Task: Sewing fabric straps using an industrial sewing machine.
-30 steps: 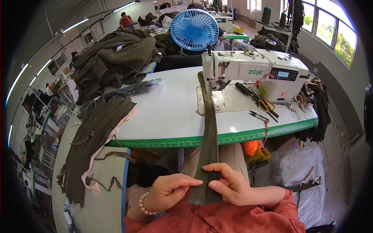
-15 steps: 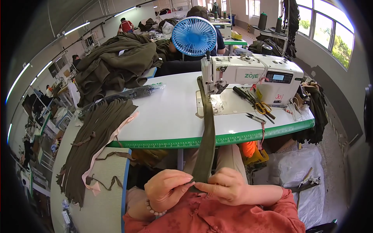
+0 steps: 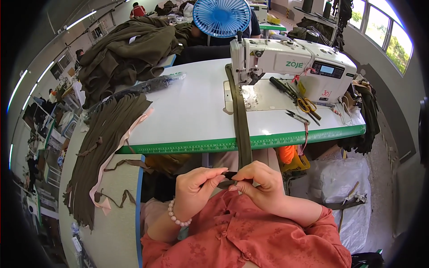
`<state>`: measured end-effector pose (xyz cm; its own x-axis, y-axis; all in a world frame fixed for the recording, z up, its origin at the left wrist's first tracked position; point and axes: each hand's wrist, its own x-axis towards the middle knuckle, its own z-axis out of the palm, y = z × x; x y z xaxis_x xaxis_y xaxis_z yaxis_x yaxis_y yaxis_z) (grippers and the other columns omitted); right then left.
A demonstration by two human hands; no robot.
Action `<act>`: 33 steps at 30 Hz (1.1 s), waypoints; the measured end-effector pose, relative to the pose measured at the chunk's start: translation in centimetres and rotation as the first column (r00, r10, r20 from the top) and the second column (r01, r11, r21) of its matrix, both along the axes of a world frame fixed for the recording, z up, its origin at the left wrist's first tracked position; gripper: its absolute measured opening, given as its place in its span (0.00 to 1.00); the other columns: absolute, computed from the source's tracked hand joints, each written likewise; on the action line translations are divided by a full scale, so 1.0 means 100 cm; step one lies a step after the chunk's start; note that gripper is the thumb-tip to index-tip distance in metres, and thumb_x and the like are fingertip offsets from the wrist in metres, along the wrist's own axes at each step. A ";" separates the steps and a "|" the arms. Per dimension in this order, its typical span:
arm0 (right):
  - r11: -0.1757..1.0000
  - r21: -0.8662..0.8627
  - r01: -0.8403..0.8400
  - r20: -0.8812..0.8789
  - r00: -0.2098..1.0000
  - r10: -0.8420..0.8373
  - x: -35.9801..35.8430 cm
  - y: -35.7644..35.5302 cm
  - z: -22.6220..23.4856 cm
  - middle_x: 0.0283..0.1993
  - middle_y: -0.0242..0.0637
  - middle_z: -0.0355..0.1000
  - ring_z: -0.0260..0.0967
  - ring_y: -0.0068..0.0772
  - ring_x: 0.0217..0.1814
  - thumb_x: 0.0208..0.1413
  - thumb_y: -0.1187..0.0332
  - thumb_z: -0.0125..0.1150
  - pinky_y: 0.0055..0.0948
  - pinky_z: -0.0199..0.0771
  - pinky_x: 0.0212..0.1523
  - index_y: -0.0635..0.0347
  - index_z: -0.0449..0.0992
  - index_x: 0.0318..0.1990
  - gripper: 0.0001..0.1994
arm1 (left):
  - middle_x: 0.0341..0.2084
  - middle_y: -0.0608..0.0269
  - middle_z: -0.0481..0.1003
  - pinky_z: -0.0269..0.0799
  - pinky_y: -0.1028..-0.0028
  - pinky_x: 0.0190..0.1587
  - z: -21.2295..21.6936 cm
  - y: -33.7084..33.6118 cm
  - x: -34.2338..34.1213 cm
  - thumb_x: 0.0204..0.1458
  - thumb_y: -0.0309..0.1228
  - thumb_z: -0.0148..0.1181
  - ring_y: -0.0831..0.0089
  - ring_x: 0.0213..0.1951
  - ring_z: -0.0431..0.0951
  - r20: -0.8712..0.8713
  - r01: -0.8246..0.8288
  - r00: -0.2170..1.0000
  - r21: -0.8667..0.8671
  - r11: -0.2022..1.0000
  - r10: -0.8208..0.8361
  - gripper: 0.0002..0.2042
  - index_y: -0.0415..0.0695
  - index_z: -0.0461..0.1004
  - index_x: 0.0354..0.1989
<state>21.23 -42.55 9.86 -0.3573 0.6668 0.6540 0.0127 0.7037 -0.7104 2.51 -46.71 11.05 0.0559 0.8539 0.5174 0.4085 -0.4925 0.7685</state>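
A long olive-green fabric strip (image 3: 241, 129) runs from under the needle area of the white sewing machine (image 3: 286, 62), over the table's front edge and down to my lap. Its near end is pinched by both hands. My left hand (image 3: 196, 185), with a beaded bracelet at the wrist, grips the end between thumb and forefinger. My right hand (image 3: 261, 183) holds the same end close beside it, thumb and forefinger pressed together. Between the fingertips the cloth looks folded or turned; its exact edge is partly hidden.
Yellow-handled scissors (image 3: 306, 106) and small thread snips (image 3: 297, 117) lie right of the strip. A bundle of olive strips (image 3: 107, 147) with a pink strip covers the left side table. A blue fan (image 3: 222, 17), a heap of olive cloth (image 3: 134, 53) and a seated person are beyond.
My hands have risen toward the table edge relative to my lap, still pinching the strip's end. The end now appears turned over between the fingertips. The view has tilted downward.
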 end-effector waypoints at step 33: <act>0.993 -0.041 -0.108 -0.025 0.994 0.108 0.017 0.033 -0.005 0.32 0.37 0.74 0.70 0.30 0.32 0.44 0.78 0.69 0.25 0.70 0.31 0.63 0.79 0.36 0.10 | 0.29 0.60 0.80 0.75 0.73 0.29 0.001 0.032 0.002 0.39 0.28 0.72 0.66 0.28 0.80 -0.456 0.211 0.887 0.269 0.940 -0.069 0.13 0.41 0.78 0.34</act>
<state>22.92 -39.29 9.32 -0.4139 0.6521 0.6352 -0.0785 0.6696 -0.7386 2.69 -43.49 11.12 0.4421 0.6255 0.6428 0.5739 -0.7481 0.3332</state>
